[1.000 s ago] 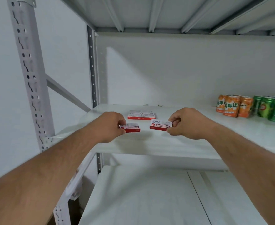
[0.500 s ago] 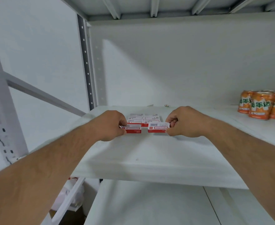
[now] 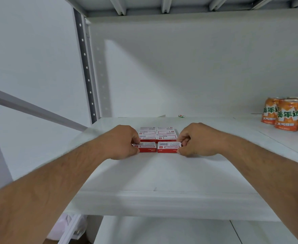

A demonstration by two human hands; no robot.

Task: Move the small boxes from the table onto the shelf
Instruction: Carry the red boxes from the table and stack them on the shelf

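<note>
White metal shelf (image 3: 162, 173) against a pale wall carries orange cans (image 3: 285, 114) at far right and stacked small red-and-white boxes (image 3: 157, 133) mid-board, just before which the left hand (image 3: 122, 142) pinches one box (image 3: 147, 147) and the right hand (image 3: 197, 140) pinches another (image 3: 168, 147), side by side.

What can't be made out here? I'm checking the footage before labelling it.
Head view only:
- Print on the small boxes: too small.
- Left hand and right hand fingertips: hidden behind the knuckles.
- Orange cans: cut off by the right edge.
</note>
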